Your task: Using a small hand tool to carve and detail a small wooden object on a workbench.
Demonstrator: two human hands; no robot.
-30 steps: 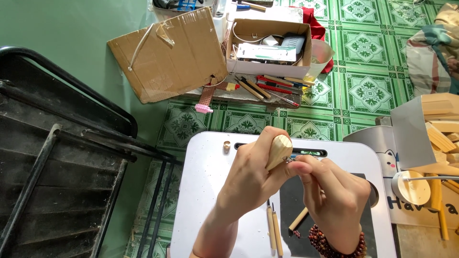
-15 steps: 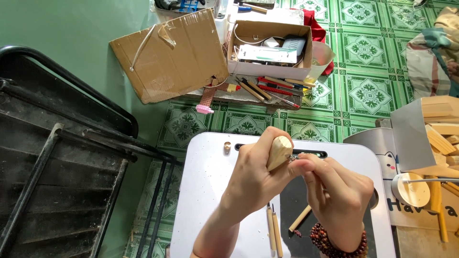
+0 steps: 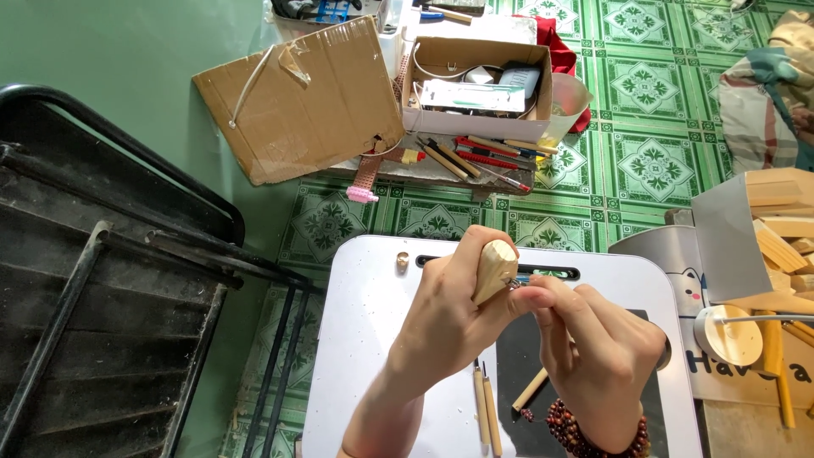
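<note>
Your left hand still grips the wooden piece (barely shifted), right hand fingers pinching the carving tool.

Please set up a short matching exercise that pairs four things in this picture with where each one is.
Things:
1. wooden piece
2. open cardboard box
3. bead bracelet
4. pink clip

Places:
A. on the green tiled floor
B. on the right hand's wrist
C. in the left hand
D. on the floor, holding tools

Pairs: 1-C, 2-D, 3-B, 4-A
</note>
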